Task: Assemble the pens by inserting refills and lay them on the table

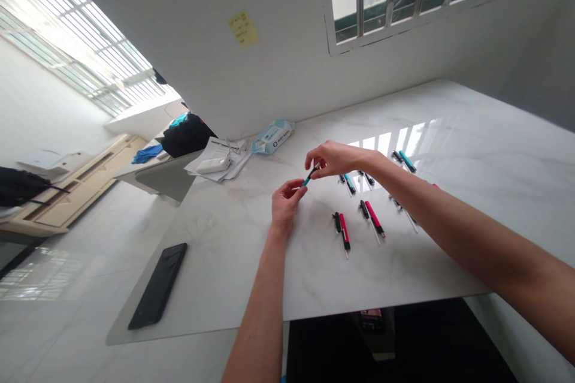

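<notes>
A teal pen barrel with a black end (pixel 308 180) is held above the table by both my hands. My left hand (pixel 286 203) pinches its lower teal end. Fingers of my right hand (pixel 335 159) close on the black upper end. To the right lie taken-apart pens: a red barrel (pixel 344 228) beside a black cap (pixel 336 222), and another red barrel (pixel 374 215) with a black cap (pixel 363 209) and a thin white refill (pixel 375 233). Under my right forearm lies a teal barrel (pixel 349 183), and beyond it another teal barrel (pixel 406 161). My forearm partly hides further pieces.
The white marbled table (pixel 314 287) meets the wall at the back. A black phone (pixel 158 285) lies near the left front edge. Papers (pixel 224 149) with a white device on them and a wipes packet (pixel 273 137) sit at the back left.
</notes>
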### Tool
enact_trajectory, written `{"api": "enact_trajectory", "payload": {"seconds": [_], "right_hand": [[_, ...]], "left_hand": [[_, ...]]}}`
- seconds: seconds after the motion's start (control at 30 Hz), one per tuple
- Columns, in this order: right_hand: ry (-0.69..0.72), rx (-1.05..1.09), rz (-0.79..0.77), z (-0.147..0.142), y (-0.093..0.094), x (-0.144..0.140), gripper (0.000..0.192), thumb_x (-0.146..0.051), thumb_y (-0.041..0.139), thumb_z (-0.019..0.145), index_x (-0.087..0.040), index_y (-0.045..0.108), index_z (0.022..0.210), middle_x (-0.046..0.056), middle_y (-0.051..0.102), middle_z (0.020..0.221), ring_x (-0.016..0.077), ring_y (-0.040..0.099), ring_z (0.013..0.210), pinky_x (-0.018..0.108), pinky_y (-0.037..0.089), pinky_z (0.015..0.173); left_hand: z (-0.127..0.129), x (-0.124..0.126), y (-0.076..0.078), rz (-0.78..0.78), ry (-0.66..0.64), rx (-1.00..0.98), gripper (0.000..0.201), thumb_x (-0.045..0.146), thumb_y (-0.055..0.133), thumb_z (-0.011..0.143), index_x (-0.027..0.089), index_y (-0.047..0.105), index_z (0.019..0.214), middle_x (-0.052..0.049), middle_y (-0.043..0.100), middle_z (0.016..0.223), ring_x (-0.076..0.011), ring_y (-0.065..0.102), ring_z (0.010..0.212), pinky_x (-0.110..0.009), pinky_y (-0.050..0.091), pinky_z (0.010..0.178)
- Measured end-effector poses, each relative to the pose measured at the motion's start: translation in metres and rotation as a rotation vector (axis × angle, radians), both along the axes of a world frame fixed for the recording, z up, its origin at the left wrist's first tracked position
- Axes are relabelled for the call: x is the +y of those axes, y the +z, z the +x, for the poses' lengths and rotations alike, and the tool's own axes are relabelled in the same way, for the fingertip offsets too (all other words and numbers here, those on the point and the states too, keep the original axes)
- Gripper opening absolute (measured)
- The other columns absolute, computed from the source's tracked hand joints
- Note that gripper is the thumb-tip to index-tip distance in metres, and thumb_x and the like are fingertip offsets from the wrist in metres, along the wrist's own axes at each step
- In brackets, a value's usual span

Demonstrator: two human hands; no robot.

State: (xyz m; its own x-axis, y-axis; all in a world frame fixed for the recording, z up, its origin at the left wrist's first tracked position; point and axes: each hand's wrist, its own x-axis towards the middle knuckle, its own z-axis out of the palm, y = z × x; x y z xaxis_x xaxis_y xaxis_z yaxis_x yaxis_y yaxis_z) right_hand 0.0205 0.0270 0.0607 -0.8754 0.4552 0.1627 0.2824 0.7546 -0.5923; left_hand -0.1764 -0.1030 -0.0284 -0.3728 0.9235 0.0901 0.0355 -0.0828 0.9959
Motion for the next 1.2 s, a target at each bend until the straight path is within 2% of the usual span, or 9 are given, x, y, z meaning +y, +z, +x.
{"api": "enact_trajectory", "payload": {"seconds": [0.13,0.27,0.37,0.5,0.67,0.9,0.97,1.07,1.2], "right_hand": [[-0.001,-0.011,-0.025,0.001,0.000,0.000,0.025,-0.043,0.070,0.090,-0.021,0.078,0.097,0.005,0.077,0.085,0.0171,0.067,0.076,0.029,0.045,0.069],[0.015,0.020,0.006,0.001,-0.001,0.000,0.027,-0.037,0.073,0.085,-0.022,0.078,0.107,0.006,0.078,0.094,0.0178,0.067,0.083,0.028,0.045,0.071],[0.013,-0.023,0.013,0.000,0.001,0.000,0.019,-0.035,0.068,0.089,-0.020,0.079,0.094,0.005,0.078,0.089,0.0161,0.066,0.077,0.028,0.044,0.069],[-0.026,-0.093,-0.015,0.000,0.002,-0.001,0.032,-0.043,0.060,0.095,-0.019,0.078,0.084,0.005,0.077,0.080,0.0149,0.063,0.067,0.029,0.041,0.063],[0.011,-0.115,0.039,0.000,0.002,-0.001,0.020,-0.039,0.073,0.085,-0.023,0.081,0.095,0.005,0.079,0.090,0.0174,0.067,0.077,0.028,0.042,0.066],[0.030,-0.220,-0.089,0.003,0.001,0.002,0.030,-0.047,0.065,0.091,-0.022,0.080,0.086,0.005,0.079,0.084,0.0168,0.066,0.070,0.029,0.042,0.060],[0.024,-0.223,-0.100,0.002,-0.001,0.002,0.031,-0.047,0.063,0.092,-0.022,0.081,0.087,0.005,0.080,0.086,0.0173,0.067,0.073,0.029,0.044,0.061],[0.061,-0.267,-0.145,-0.003,-0.003,-0.003,0.034,-0.048,0.059,0.095,-0.024,0.083,0.094,0.005,0.081,0.092,0.0181,0.069,0.079,0.029,0.047,0.064],[0.120,-0.316,-0.232,-0.007,-0.003,-0.009,0.042,-0.054,0.053,0.099,-0.024,0.082,0.100,0.006,0.081,0.096,0.0189,0.070,0.083,0.029,0.049,0.069]], "left_hand": [[0.000,0.000,0.000,0.004,0.000,-0.007,0.036,0.036,0.093,0.065,0.020,0.081,0.095,-0.003,0.075,0.084,-0.0142,0.063,0.075,-0.028,0.047,0.076],[0.001,0.000,0.001,-0.001,0.008,-0.009,0.037,0.037,0.094,0.063,0.020,0.081,0.093,-0.004,0.075,0.086,-0.0151,0.064,0.076,-0.029,0.049,0.078],[0.000,0.000,0.001,0.002,0.004,-0.006,0.036,0.036,0.094,0.063,0.020,0.081,0.093,-0.004,0.075,0.089,-0.0151,0.065,0.079,-0.029,0.050,0.080],[-0.001,0.000,0.000,-0.003,0.001,0.006,0.036,0.035,0.094,0.063,0.020,0.081,0.094,-0.005,0.076,0.092,-0.0145,0.067,0.081,-0.029,0.051,0.083],[-0.003,0.000,-0.004,0.006,0.006,0.012,0.037,0.036,0.093,0.063,0.019,0.080,0.094,-0.005,0.076,0.090,-0.0149,0.066,0.079,-0.029,0.051,0.080],[-0.004,-0.001,-0.002,0.006,0.010,0.006,0.038,0.035,0.094,0.064,0.019,0.079,0.095,-0.004,0.075,0.093,-0.0132,0.066,0.079,-0.027,0.049,0.079],[-0.004,-0.002,0.001,0.001,0.020,-0.058,0.044,0.033,0.095,0.063,0.020,0.078,0.102,-0.003,0.074,0.092,-0.0115,0.065,0.077,-0.026,0.049,0.077],[-0.008,-0.002,0.005,0.012,0.070,-0.296,0.058,0.030,0.098,0.060,0.024,0.074,0.112,0.001,0.073,0.090,-0.0079,0.063,0.072,-0.023,0.050,0.075],[-0.016,-0.001,0.008,0.053,0.205,-0.518,0.058,0.033,0.100,0.056,0.024,0.074,0.106,0.001,0.071,0.088,-0.0068,0.063,0.071,-0.020,0.051,0.070]]}}
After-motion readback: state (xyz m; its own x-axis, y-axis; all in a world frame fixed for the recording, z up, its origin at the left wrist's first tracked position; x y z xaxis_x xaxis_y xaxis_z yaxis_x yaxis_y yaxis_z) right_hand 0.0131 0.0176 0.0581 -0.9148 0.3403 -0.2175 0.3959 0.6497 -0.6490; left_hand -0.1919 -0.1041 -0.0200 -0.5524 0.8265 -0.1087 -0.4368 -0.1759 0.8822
